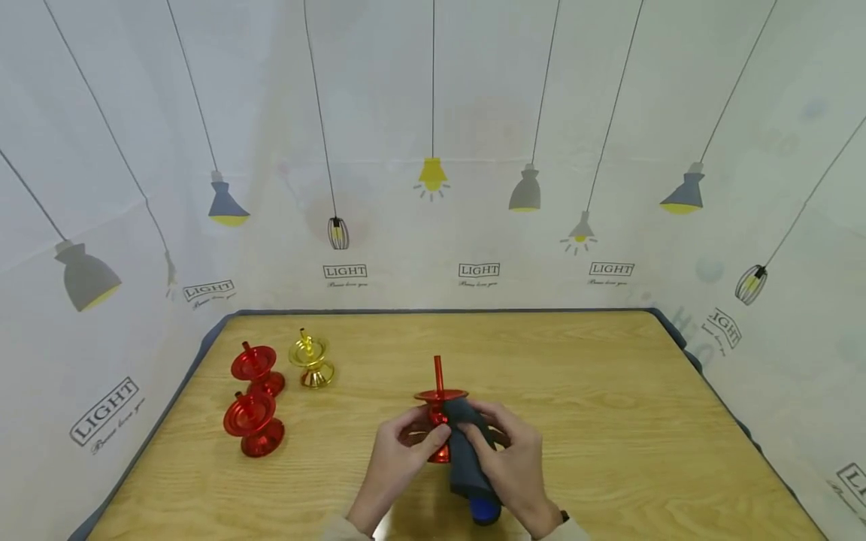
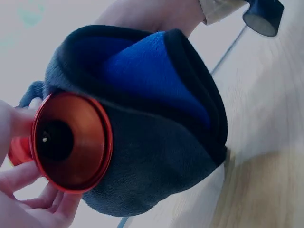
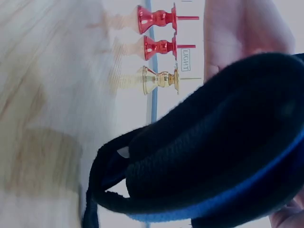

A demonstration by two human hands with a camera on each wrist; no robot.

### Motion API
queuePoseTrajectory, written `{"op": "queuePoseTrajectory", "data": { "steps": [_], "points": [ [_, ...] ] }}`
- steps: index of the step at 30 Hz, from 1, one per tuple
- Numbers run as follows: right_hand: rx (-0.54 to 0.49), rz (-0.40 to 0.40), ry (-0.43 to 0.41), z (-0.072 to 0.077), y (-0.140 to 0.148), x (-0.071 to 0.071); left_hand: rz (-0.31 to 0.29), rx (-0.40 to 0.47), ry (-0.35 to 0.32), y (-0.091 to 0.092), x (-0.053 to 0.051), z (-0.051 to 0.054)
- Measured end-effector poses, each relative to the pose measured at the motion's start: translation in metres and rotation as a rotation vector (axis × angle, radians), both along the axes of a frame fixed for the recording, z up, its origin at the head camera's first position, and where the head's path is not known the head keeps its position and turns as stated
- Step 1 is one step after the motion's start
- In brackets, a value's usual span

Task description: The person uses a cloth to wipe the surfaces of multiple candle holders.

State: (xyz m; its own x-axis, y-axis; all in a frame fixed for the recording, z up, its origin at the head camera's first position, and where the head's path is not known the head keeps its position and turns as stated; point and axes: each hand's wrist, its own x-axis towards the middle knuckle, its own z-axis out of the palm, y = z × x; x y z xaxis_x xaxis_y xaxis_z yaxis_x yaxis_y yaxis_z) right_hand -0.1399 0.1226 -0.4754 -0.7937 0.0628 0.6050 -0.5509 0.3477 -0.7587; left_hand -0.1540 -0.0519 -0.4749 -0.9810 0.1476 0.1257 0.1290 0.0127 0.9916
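Note:
Close to the table's near edge, my left hand [image 1: 404, 451] grips a shiny red candlestick [image 1: 441, 395] by its stem. It stands nearly upright there, its thin spike above the round dish. My right hand [image 1: 517, 454] holds a folded dark grey cloth [image 1: 467, 460] with a blue inner side, pressed against the candlestick's right side. In the left wrist view the candlestick's hollow base [image 2: 90, 142] faces the camera, beside the loosely rolled cloth [image 2: 147, 156]. The cloth [image 3: 213, 147] fills much of the right wrist view and hides most of the right fingers.
On the table's left side stand two red candlesticks [image 1: 262, 437] and a gold candlestick [image 1: 316, 373]. The wooden table [image 1: 609, 406] has a dark blue edge and is enclosed by a white curtain [image 1: 379, 188] printed with lamps.

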Motion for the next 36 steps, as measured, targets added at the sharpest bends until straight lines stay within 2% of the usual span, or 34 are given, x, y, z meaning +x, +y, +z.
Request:
{"op": "queuePoseTrajectory", "data": {
  "steps": [4,6,8,12,17,20,22,25,30,32,36],
  "points": [
    [0.127,-0.058,0.136,0.002,0.004,0.003,0.022,0.004,-0.013,0.006,-0.002,0.001],
    [0.145,-0.067,0.158,0.003,0.006,0.005,0.03,0.022,-0.031,0.008,-0.003,0.0],
    [0.13,-0.061,0.137,0.003,0.01,0.006,0.027,0.031,-0.048,0.01,-0.004,0.0],
    [0.028,-0.001,0.021,0.003,0.019,0.006,-0.023,0.04,-0.064,0.014,-0.006,-0.001],
    [-0.099,0.061,-0.169,0.002,0.033,0.004,-0.138,0.033,-0.057,0.016,-0.01,-0.003],
    [-0.117,0.038,-0.226,0.003,0.043,0.005,-0.19,0.044,-0.047,0.018,-0.014,-0.004],
    [-0.126,-0.01,-0.241,0.007,0.052,0.006,-0.194,0.048,-0.028,0.021,-0.018,-0.005],
    [-0.129,-0.105,-0.261,0.016,0.071,0.01,-0.146,0.031,0.021,0.028,-0.03,-0.007],
    [-0.018,-0.228,-0.259,0.028,0.105,0.018,-0.041,-0.024,0.054,0.04,-0.062,-0.018],
    [0.042,-0.26,-0.246,0.03,0.114,0.021,-0.006,-0.055,0.049,0.045,-0.075,-0.025],
    [0.153,-0.262,-0.216,0.027,0.123,0.027,0.086,-0.119,0.027,0.054,-0.096,-0.033]
  ]
}}
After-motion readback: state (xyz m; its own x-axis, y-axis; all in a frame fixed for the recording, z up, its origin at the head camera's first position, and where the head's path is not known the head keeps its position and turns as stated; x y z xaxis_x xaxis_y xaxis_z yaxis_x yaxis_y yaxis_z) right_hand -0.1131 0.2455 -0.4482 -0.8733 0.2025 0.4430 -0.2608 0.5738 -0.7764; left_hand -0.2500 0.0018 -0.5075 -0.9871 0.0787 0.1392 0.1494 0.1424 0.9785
